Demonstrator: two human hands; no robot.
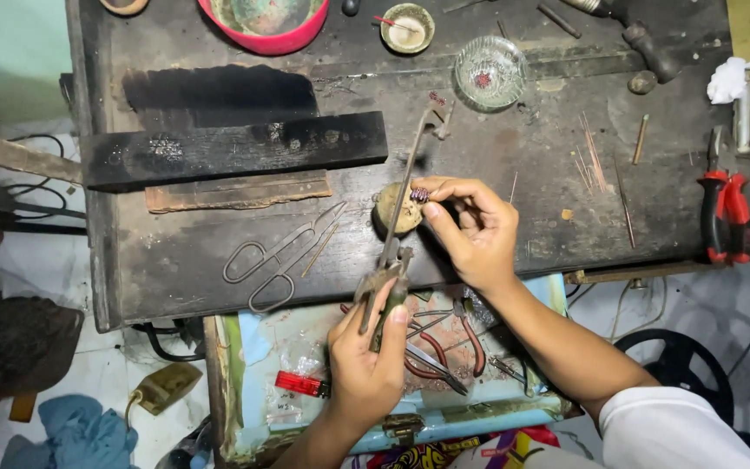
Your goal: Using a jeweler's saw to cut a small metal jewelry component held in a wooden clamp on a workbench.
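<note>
Counter (175,260): dark, scarred wooden top seen from above, cluttered with jeweller's hand tools.
Far left: a charred black wooden block (236,149) lies across the counter, with a thin brown slab just below it.
Scissors (281,254): metal, lying shut and flat on the counter, untouched, left of both hands.
Left hand (366,365): its grip is clenched around the handle end of a long-armed metal tool (399,213), thumb on top. The tool's thin arm runs up and away across the counter.
Round pad (399,208): a small tan disc on the counter, under the tool's arm and touching the right fingertips.
Small dark red piece (419,194): pinched at the pad's upper right edge, right beside the tool's arm.
Right hand (472,233): its grip is closed on the small dark red piece, between thumb and forefinger.
Progress, as a judgement: the piece appears to be under work, both hands engaged; nothing looks finished or set aside.
Open drawer (253,347): below the counter edge, holding pliers and a red lighter.
Glass dish (490,73): near the back, a red speck inside.
Far right: red-handled pliers (726,213) at the counter's edge, untouched.
</note>
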